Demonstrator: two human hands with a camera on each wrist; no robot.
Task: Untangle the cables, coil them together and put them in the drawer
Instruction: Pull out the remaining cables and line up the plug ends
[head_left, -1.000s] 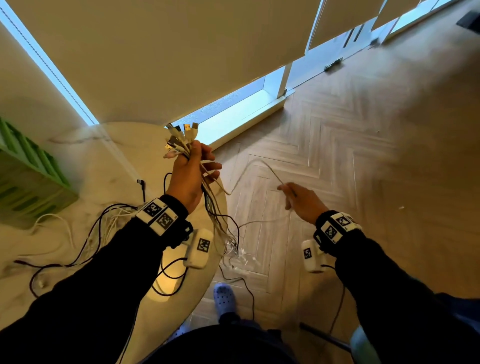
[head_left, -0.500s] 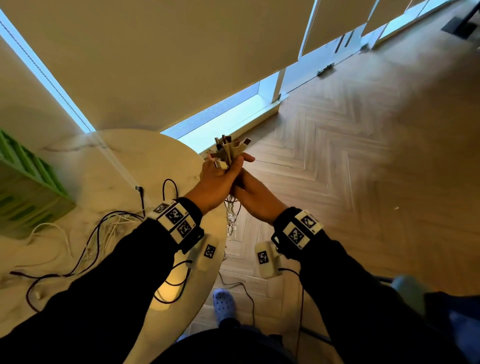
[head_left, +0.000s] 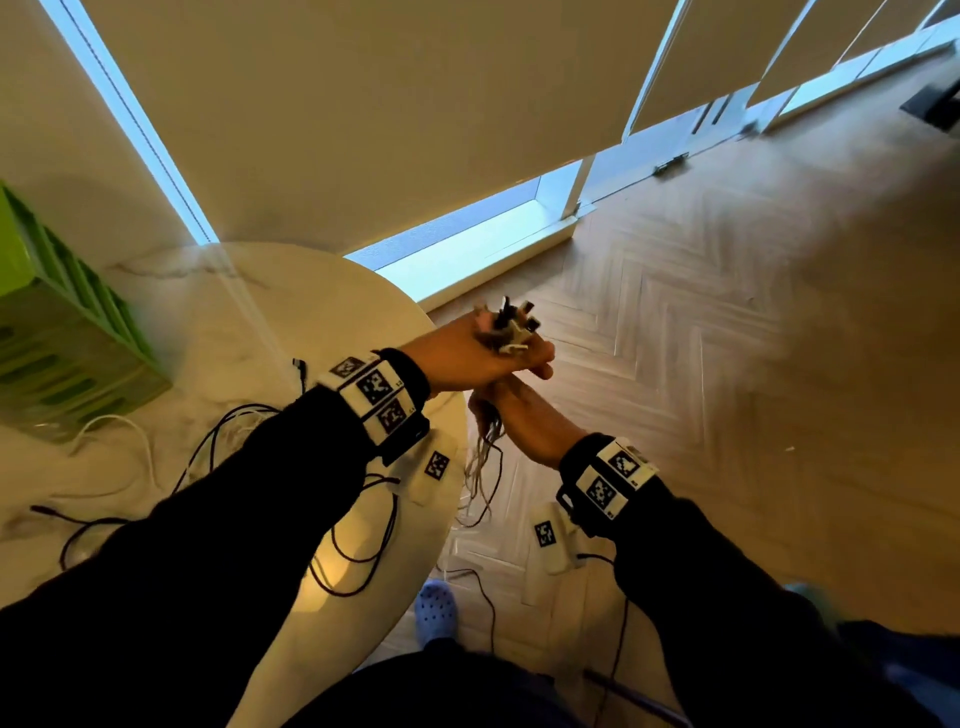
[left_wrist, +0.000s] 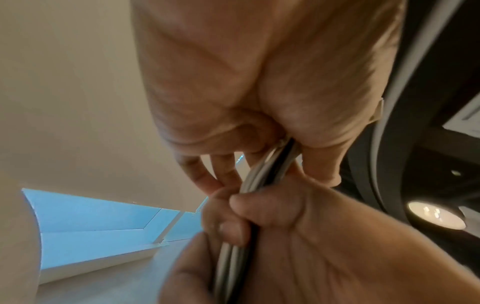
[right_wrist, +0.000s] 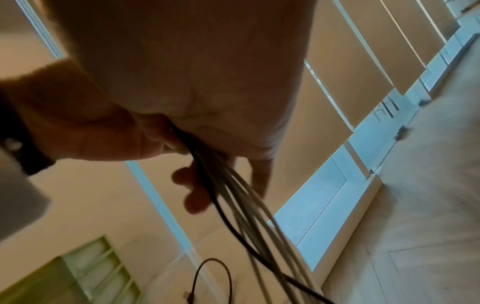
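My left hand (head_left: 483, 353) grips a bundle of white and black cables (head_left: 485, 457) just below their plug ends (head_left: 509, 325), which stick up out of the fist. Directly underneath, my right hand (head_left: 524, 415) wraps around the same bundle. In the left wrist view the left hand (left_wrist: 259, 115) and the right hand (left_wrist: 285, 236) both curl round the cables (left_wrist: 262, 174). The right wrist view shows the cables (right_wrist: 241, 195) running down out of my right hand (right_wrist: 207, 123). The strands hang past the round table's edge (head_left: 457, 415) toward the floor.
More black and white cables (head_left: 208, 452) lie loose on the marble table. A green slotted box (head_left: 62, 332) stands at the table's far left. A herringbone wood floor (head_left: 727, 364) stretches right, and my foot in a blue shoe (head_left: 436, 608) is below the table edge.
A second ago my right hand was out to the right pulling one white cable. It has come in under my left hand and closed round the bundle, and both hands have shifted right.
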